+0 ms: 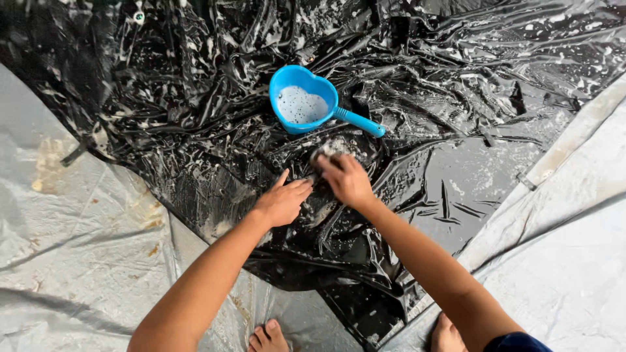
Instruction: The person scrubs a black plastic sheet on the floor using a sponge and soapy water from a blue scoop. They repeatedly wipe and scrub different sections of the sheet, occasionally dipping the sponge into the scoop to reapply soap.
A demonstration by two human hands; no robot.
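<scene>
Left hand (283,202) flat, fingers spread, pinning black sheet (195,117). Right hand (345,179) fingers closed on scrubber (324,154), mid-scrub in suds. Blue scoop (303,99) just beyond, soapy water inside.

Lighting: I read soft, even daylight, no hard shadows; faint shade lies under my forearms. Glare: white streaks and speckled highlights across the wet black plastic sheet (456,98), strongest upper right. Dim zone: top left corner. Blur: my right hand (345,179) smeared by motion; my left hand (282,202) sharper. Focus: centre crisp, blue scoop (301,99) clear. Edges: mild wide-angle stretch.
</scene>
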